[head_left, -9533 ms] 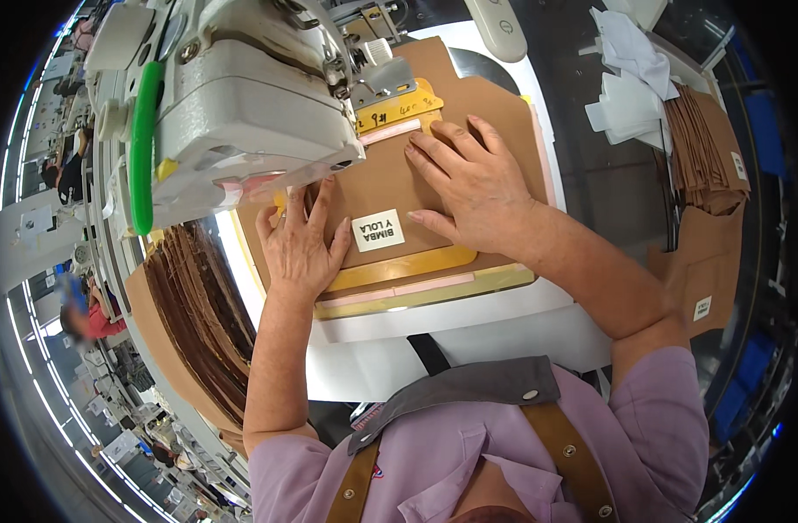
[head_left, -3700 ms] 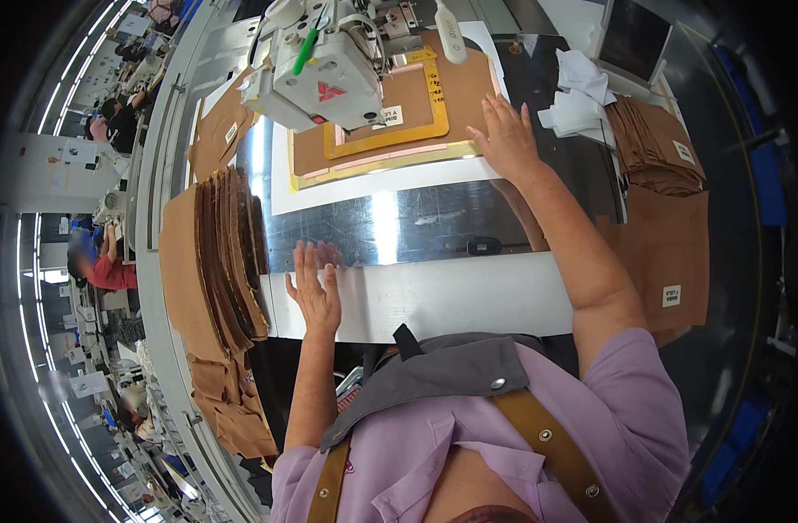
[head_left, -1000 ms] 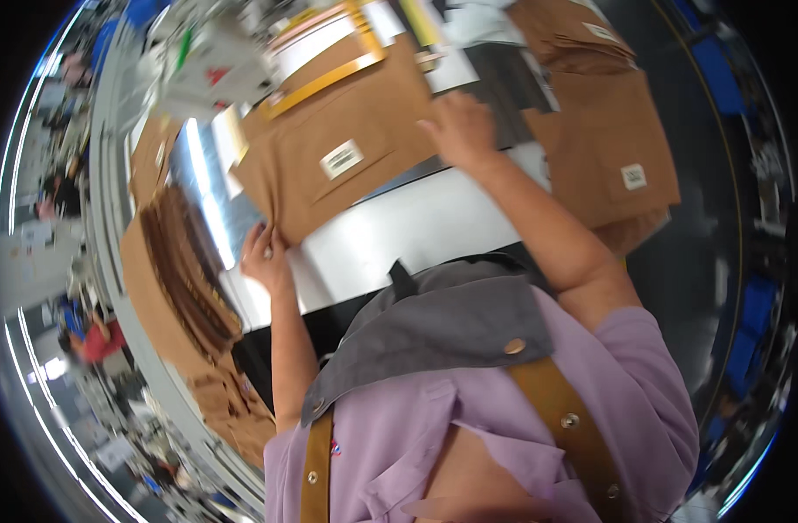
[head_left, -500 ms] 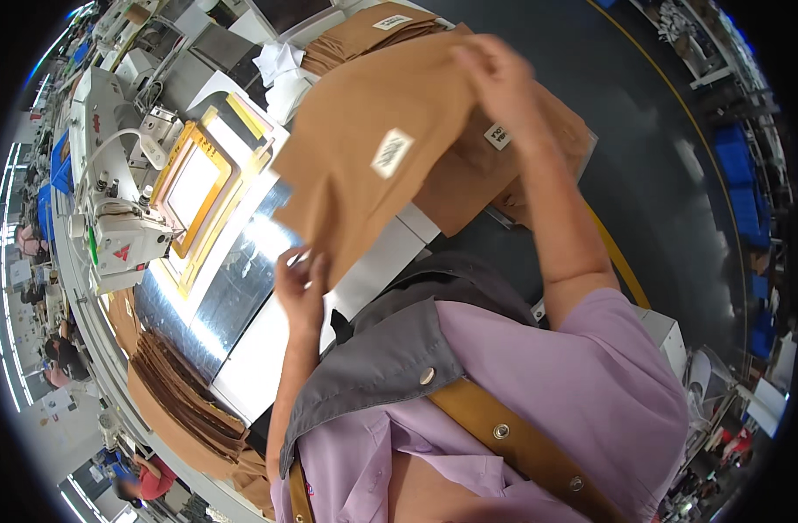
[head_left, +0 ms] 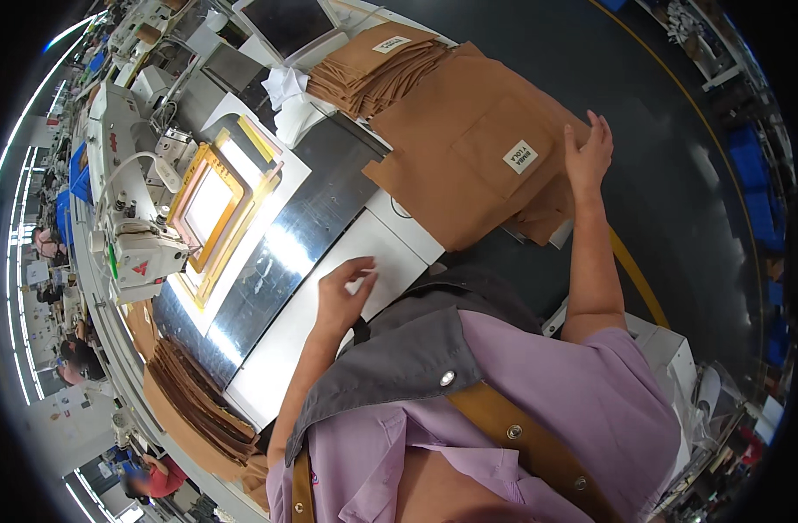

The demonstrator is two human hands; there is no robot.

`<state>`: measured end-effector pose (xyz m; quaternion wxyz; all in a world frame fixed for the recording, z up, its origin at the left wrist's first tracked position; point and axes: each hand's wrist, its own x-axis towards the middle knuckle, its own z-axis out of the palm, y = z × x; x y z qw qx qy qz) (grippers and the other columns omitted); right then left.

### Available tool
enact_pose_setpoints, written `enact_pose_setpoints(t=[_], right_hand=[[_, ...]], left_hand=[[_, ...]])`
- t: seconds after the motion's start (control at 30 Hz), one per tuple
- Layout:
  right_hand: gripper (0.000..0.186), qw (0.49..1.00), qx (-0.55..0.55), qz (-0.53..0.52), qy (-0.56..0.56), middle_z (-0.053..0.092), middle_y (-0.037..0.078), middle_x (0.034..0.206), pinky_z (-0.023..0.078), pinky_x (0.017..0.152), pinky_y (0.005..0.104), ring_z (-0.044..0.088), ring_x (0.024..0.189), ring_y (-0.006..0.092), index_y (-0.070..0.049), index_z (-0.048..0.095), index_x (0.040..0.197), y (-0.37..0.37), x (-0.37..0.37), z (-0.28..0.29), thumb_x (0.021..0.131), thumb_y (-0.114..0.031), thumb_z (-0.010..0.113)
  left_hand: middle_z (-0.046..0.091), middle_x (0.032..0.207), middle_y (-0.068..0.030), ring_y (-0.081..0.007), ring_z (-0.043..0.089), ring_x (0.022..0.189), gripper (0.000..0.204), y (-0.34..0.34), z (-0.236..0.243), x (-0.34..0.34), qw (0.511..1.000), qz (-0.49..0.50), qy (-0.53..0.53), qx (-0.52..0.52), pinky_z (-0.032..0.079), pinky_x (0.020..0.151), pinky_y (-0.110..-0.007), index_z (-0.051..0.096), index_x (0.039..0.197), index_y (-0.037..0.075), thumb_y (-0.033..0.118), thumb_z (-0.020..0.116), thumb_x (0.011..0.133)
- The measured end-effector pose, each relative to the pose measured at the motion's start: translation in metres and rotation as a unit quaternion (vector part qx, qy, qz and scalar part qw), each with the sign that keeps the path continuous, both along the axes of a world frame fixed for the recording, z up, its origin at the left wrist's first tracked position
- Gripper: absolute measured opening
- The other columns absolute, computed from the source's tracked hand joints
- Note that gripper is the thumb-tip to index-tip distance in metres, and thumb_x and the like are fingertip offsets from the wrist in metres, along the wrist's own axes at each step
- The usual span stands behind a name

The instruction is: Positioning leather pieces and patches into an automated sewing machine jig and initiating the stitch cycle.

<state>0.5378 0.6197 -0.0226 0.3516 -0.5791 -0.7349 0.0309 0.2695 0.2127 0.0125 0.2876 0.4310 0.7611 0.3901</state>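
Note:
A brown fabric panel lies on top of a pile at the right end of the worktable, one edge hanging toward me. A pocket-like square with a white label shows on it. My right hand is at the panel's right edge, fingers stretched and apart; whether it touches the cloth is hard to tell. Over the white tabletop hovers my left hand, empty, its fingers loosely bent with a gap to the thumb. The panel is clear of that hand.
Folded brown pieces are stacked behind the panel. A sewing machine with a yellow frame stands at the left, beside a shiny metal plate. More brown pieces are piled at the near left. A dark screen is at the back.
The brown panel, held up between both hands before, now lies flat on the right-hand pile. My left hand has let go of it. My right hand has moved right and nearer, its fingers spread.

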Motion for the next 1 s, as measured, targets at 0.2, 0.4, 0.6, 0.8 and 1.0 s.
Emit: enact_pose_setpoints(t=[0.2, 0.4, 0.6, 0.8, 1.0], right_hand=[[0.024, 0.919, -0.138, 0.344, 0.136, 0.069, 0.012, 0.113, 0.055, 0.086, 0.0418, 0.069, 0.100, 0.0284, -0.007, 0.069, 0.115, -0.068, -0.129, 0.029, 0.094, -0.019, 0.072], [0.024, 0.830, -0.045, 0.548, 0.092, 0.068, 0.010, 0.103, 0.055, 0.084, 0.0412, 0.068, 0.095, 0.0287, -0.007, 0.072, 0.105, -0.131, -0.295, 0.014, 0.091, -0.026, 0.074], [0.031, 0.857, 0.041, 0.503, -0.107, 0.068, 0.010, 0.109, 0.053, 0.094, 0.0419, 0.065, 0.107, 0.0299, -0.010, 0.075, 0.105, -0.131, -0.420, 0.017, 0.086, -0.034, 0.077], [0.020, 0.865, -0.014, 0.466, -0.182, 0.071, 0.014, 0.103, 0.055, 0.088, 0.0439, 0.069, 0.103, 0.0318, -0.006, 0.076, 0.095, -0.121, -0.452, 0.001, 0.086, -0.023, 0.070], [0.015, 0.869, 0.010, 0.455, -0.195, 0.074, 0.016, 0.097, 0.058, 0.083, 0.0437, 0.073, 0.096, 0.0328, -0.005, 0.077, 0.088, -0.118, -0.451, -0.005, 0.085, -0.012, 0.064]], left_hand=[[0.075, 0.111, -0.0128, -0.0178, 0.072, 0.097, 0.028, -0.109, -0.024, -0.029, 0.965, 0.254, -0.068, -0.015, 0.056, 0.087, -0.031, 0.069, 0.119, -0.004, 0.015, 0.068, 0.099], [0.077, 0.099, -0.0068, -0.0129, 0.070, 0.089, 0.026, -0.160, -0.024, -0.015, 0.936, 0.346, -0.050, -0.046, 0.053, 0.077, -0.028, 0.073, 0.118, 0.002, 0.020, 0.070, 0.099], [0.077, 0.098, -0.0071, -0.0134, 0.070, 0.085, 0.024, -0.186, -0.012, -0.001, 0.930, 0.361, -0.005, -0.071, 0.054, 0.068, -0.029, 0.074, 0.115, 0.003, 0.019, 0.071, 0.098], [0.076, 0.100, -0.0102, -0.0155, 0.071, 0.090, 0.028, -0.241, -0.028, 0.004, 0.897, 0.435, -0.030, -0.068, 0.057, 0.081, -0.031, 0.073, 0.115, -0.001, 0.022, 0.071, 0.099], [0.076, 0.101, -0.0100, -0.0154, 0.070, 0.090, 0.027, -0.247, -0.019, -0.018, 0.906, 0.417, -0.045, -0.054, 0.056, 0.081, -0.031, 0.073, 0.116, -0.001, 0.021, 0.071, 0.099]])
